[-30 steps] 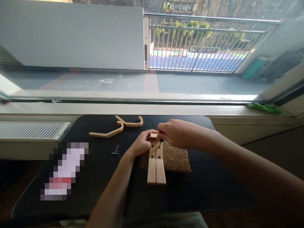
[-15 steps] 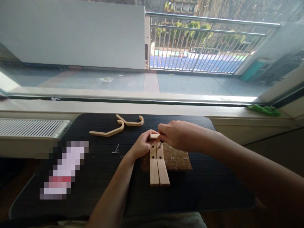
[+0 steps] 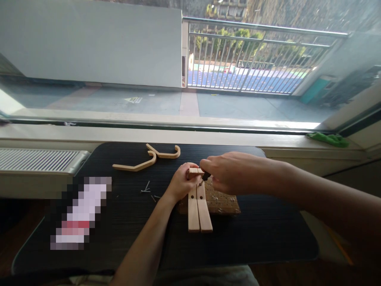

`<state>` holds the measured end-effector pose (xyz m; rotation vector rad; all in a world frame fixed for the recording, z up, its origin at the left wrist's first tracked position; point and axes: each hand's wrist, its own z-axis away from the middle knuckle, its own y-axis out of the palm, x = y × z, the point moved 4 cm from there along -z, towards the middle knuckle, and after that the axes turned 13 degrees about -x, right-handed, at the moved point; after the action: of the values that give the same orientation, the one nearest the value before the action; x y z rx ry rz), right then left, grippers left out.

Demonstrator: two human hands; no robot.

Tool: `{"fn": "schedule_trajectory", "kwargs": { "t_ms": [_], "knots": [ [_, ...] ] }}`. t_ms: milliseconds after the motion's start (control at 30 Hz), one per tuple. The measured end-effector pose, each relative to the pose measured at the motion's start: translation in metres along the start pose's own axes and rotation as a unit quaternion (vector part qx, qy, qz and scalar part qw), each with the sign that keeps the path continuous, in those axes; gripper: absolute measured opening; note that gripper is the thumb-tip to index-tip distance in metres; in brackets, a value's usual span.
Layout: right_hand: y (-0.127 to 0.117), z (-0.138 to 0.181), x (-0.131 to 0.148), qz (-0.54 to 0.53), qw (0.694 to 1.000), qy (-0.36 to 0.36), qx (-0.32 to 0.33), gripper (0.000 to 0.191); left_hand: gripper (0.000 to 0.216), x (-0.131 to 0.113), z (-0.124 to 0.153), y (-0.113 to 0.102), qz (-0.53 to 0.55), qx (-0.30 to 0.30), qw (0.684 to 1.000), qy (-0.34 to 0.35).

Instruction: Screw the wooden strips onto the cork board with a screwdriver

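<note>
Two pale wooden hook pieces (image 3: 193, 216) lie side by side, with their far ends turned up and their near ends reaching past a brown board (image 3: 223, 200). Dark round holes show in both. My left hand (image 3: 183, 180) is closed around their far part, its thumb across the left piece. In my right hand (image 3: 223, 171) is a screwdriver (image 3: 206, 175) with a dark handle, held tilted. Its thin tip meets the right piece at the upper hole. Whether a screw sits under the tip is too small to tell.
Two more wooden hooks (image 3: 138, 164) lie at the back left of the black table (image 3: 253, 238). Several loose screws (image 3: 145, 188) are left of my left hand. A blurred-out flat item (image 3: 79, 214) lies farther left. A green cloth (image 3: 327, 139) rests on the windowsill.
My right hand has shifted a little to the right, and the screwdriver leans more. My left thumb has slid over the left piece and now covers its upper hole.
</note>
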<state>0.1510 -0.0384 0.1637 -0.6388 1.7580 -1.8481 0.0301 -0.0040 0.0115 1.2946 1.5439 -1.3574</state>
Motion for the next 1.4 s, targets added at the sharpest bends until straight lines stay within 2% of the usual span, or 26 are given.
{"fn": "schedule_trajectory", "kwargs": {
  "t_ms": [200, 600, 867, 1067, 1400],
  "knots": [
    [0.002, -0.008, 0.002, 0.088, 0.991, -0.050, 0.087, 0.022, 0.012, 0.000, -0.002, 0.000, -0.027, -0.001, 1.000, 0.009],
    [0.007, -0.020, 0.015, 0.152, 0.973, -0.111, 0.135, 0.020, 0.010, 0.000, -0.002, -0.002, -0.080, -0.009, 0.996, 0.035],
    [0.005, -0.025, 0.015, 0.169, 0.968, -0.138, 0.123, 0.021, 0.011, 0.002, -0.003, 0.000, -0.089, -0.023, 0.995, 0.049],
    [0.007, -0.027, 0.012, 0.146, 0.973, -0.113, 0.135, 0.022, 0.010, 0.003, -0.002, 0.002, -0.083, -0.031, 0.994, 0.057],
    [0.008, -0.031, 0.010, 0.054, 0.989, -0.015, 0.137, 0.025, 0.005, 0.001, -0.001, 0.001, -0.091, -0.029, 0.994, 0.060]
  ]
}}
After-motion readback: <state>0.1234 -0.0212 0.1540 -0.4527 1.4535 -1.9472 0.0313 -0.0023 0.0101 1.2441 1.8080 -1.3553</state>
